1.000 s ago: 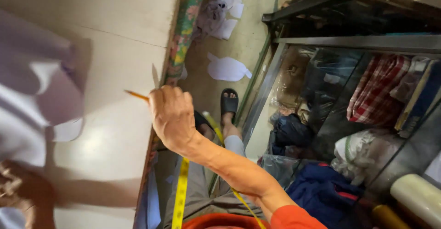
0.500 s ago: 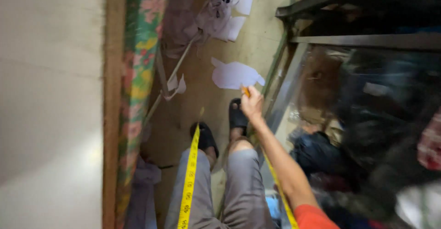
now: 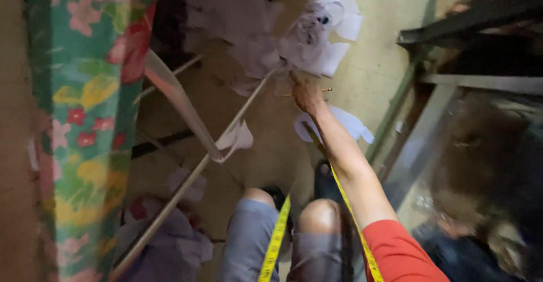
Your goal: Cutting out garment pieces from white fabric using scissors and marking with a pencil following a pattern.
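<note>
My right hand (image 3: 307,94) reaches down at arm's length towards the floor, its fingers closed around a thin pencil (image 3: 326,90) that sticks out on both sides. It hovers just below a heap of white and pale cloth scraps (image 3: 319,36) and above a flat white cut-out piece (image 3: 352,125). A yellow measuring tape (image 3: 276,239) hangs down past my knees in grey shorts (image 3: 249,231). My left hand is out of view.
A table edge draped in a green floral cloth (image 3: 85,124) runs down the left. A long pale rod (image 3: 198,172) slants across the floor, with a white strip (image 3: 169,87) over it. A glass-fronted cabinet (image 3: 469,163) stands at the right. Sandals (image 3: 325,180) rest near my feet.
The view swung from the tabletop down to the floor. My right hand left the table with the pencil and stretched down and forward towards the scraps.
</note>
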